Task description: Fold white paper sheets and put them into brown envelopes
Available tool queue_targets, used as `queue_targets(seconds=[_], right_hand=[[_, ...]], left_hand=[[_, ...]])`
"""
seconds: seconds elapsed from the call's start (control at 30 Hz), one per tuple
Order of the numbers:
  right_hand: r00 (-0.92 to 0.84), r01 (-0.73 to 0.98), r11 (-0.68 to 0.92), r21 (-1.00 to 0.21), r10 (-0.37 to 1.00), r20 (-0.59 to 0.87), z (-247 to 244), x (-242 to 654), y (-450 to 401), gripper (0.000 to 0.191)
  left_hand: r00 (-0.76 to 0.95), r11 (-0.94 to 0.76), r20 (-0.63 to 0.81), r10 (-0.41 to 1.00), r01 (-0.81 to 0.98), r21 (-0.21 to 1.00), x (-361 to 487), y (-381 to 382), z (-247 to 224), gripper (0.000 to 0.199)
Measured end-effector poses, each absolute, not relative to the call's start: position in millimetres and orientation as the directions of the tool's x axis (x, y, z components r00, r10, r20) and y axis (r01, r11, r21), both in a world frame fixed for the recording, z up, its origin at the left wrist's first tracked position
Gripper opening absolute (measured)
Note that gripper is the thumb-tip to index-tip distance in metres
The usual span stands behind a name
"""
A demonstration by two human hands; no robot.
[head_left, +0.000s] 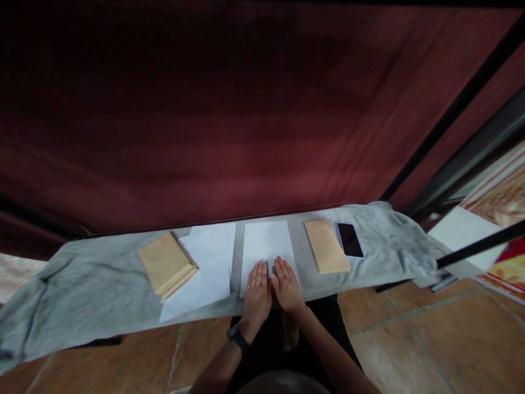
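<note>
A white sheet of paper (268, 238) lies flat on the grey cloth in front of me. My left hand (257, 287) rests palm down on its lower part, fingers stretched out. Beside it, my right hand (286, 284) lies flat on the same sheet, fingers pointing away from me. The two hands nearly touch, and neither grips anything. To the left are more white sheets (209, 273), partly overlapping, with a stack of brown envelopes (166, 260) on their left edge. A brown envelope stack (326, 246) sits to the right of my hands.
Grey cloth (102, 284) covers the long narrow surface. A smartphone (350, 239) with a dark screen lies right of the brown stack. Behind rises a dark red panel (246, 137). Black bars (455, 115) and a white board (467, 235) stand at the right.
</note>
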State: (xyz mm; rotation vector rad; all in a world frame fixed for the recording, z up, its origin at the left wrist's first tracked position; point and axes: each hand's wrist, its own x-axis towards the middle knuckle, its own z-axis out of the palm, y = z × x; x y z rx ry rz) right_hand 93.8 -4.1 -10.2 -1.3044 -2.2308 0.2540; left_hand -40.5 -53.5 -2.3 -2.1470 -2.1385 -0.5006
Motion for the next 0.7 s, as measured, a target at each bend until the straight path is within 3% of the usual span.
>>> queue_targets(seconds=[0.17,0.7], right_hand=[[-0.461,0.717,0.589,-0.373,0.802,0.38,-13,85,-18,0.05],[-0.426,0.833,0.53,-0.159,0.797,0.428,-22,147,-16,0.056]], left_hand=[[0.007,-0.044,0.228,0.974,0.987,0.157,-33,-58,-13,0.059],[-0.119,0.076,0.328,0.937,0.987,0.141,-63,-89,-12,0.06]])
